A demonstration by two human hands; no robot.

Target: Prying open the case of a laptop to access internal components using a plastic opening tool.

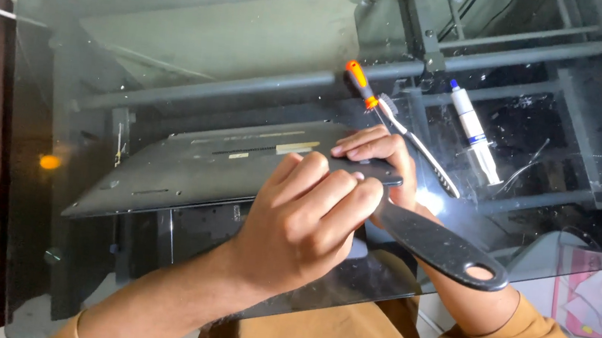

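prying at the laptop [212, 163] corner on the glass desk [180, 44]
my left hand [303, 221] gripped the black tool [442, 247], right hand [377, 151] clamped the edge; a slip could gouge it.

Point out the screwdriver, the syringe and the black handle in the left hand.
screwdriver [359, 80]: head view, on its orange grip.
syringe [473, 131]: head view, mid-barrel.
black handle [436, 244]: head view, on its flat middle, before the hanging hole.

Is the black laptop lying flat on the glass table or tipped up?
Tipped up. The laptop rests bottom side up, its near edge raised off the glass table, while the right hand steadies its corner and the left hand grips a black handle.
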